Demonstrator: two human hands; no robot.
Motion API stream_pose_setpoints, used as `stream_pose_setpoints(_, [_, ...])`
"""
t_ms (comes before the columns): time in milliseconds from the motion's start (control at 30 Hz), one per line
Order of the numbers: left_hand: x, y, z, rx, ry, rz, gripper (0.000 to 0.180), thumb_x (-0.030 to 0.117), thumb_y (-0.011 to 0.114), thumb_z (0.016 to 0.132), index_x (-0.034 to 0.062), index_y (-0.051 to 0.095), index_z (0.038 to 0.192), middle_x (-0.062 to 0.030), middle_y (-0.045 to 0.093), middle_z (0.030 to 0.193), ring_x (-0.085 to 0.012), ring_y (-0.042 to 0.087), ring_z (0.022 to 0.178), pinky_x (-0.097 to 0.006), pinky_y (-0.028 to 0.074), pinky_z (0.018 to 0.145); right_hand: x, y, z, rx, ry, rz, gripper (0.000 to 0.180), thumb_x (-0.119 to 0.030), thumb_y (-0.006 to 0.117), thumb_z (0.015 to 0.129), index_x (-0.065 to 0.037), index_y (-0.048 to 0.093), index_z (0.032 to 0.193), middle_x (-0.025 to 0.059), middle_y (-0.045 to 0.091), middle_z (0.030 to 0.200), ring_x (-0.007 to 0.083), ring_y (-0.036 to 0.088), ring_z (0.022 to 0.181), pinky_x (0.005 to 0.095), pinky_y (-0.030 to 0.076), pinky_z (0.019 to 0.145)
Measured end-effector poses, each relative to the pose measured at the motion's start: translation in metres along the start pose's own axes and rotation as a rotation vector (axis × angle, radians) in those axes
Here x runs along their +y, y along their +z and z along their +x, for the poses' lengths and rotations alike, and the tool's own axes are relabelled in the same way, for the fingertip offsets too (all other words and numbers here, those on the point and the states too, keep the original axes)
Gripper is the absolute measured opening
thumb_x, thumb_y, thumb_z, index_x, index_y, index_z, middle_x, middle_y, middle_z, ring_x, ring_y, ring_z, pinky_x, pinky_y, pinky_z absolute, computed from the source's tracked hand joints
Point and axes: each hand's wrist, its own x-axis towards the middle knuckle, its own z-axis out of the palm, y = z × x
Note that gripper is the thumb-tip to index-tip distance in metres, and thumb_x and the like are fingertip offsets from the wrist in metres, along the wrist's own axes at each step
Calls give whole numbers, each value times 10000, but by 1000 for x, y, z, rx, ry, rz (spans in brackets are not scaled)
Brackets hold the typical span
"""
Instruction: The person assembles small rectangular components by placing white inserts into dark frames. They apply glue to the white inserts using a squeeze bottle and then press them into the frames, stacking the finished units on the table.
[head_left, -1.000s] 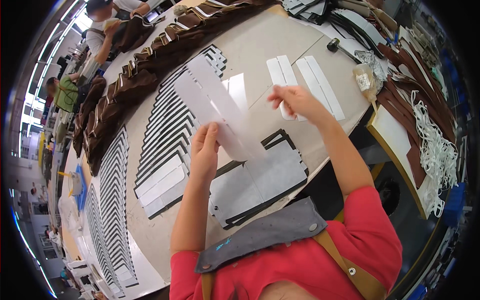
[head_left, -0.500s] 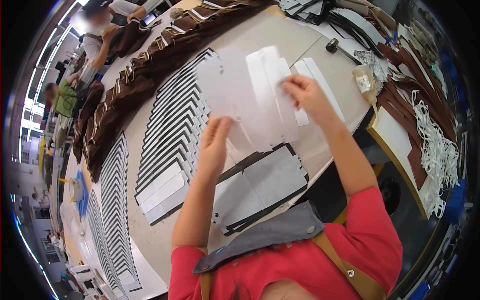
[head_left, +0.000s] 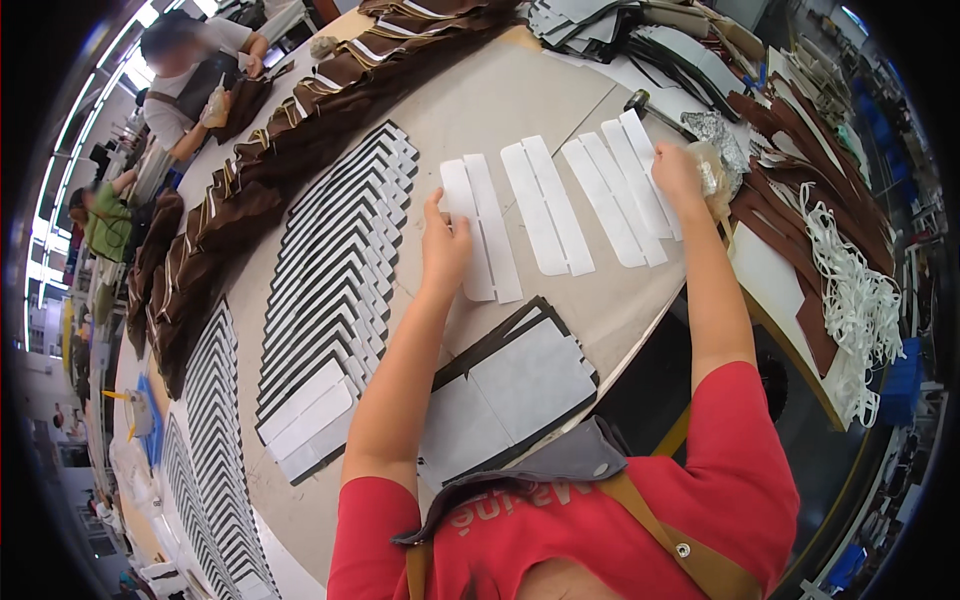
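Four-sided white strips with rounded corners and a slotted line down the middle lie spread over the tabletop. My left hand is at the left edge of the leftmost white strip, its thumb and index finger apart. Right of it lies another white strip, then a third white strip. My right hand pinches the outer edge of the rightmost white strip, which overlaps its neighbour; its fingertips are partly hidden. Just in front of me is a stack of grey panels with black edges.
Fanned rows of black-and-white pieces cover the table's left side. Beyond them runs a long pile of brown pieces. A hammer, brown strips and white cords are at right. A co-worker works across the table.
The thin white sheets that both hands held up are now down as separate strips on the table. My right hand has moved right, and my left hand slightly right and up.
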Motion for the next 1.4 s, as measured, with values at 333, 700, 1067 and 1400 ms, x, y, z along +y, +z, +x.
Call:
stream_pose_setpoints(333, [-13, -2, -7, 199, 423, 427, 361, 107, 574, 838, 57, 503, 1189, -168, 528, 1146, -296, 506, 1055, -404, 410, 858, -4, -13, -19, 179, -41, -131, 256, -177, 451, 866, -32, 575, 1036, 191, 577, 1063, 357, 585, 971, 471, 482, 788])
stream_pose_setpoints(700, [-22, -14, -35, 84, 602, 600, 256, 162, 536, 852, 86, 584, 1093, -53, 559, 1203, -258, 464, 1155, -425, 265, 998, 51, -90, -32, -187, 196, -79, 708, -614, 572, 759, 27, 576, 1061, 202, 635, 908, 317, 635, 834, 394, 484, 744])
stream_pose_setpoints(1067, [-31, -13, -28, 117, 443, 397, 250, 27, 521, 810, 62, 557, 1055, -89, 549, 1190, -285, 482, 1118, -416, 262, 998, 34, -82, -21, -267, 494, 1083, 488, -503, 591, 828, -60, 613, 1032, 2, 635, 822, 71, 537, 575, 220, 396, 447])
stream_pose_setpoints(1400, [-30, -18, -29, 185, 468, 419, 292, 19, 551, 769, 65, 552, 1058, -73, 539, 1179, -275, 434, 1159, -442, 245, 988, -101, -35, -9, -455, 87, 1715, 320, -304, 661, 849, -118, 545, 1082, -24, 603, 868, 54, 516, 658, 193, 379, 479])
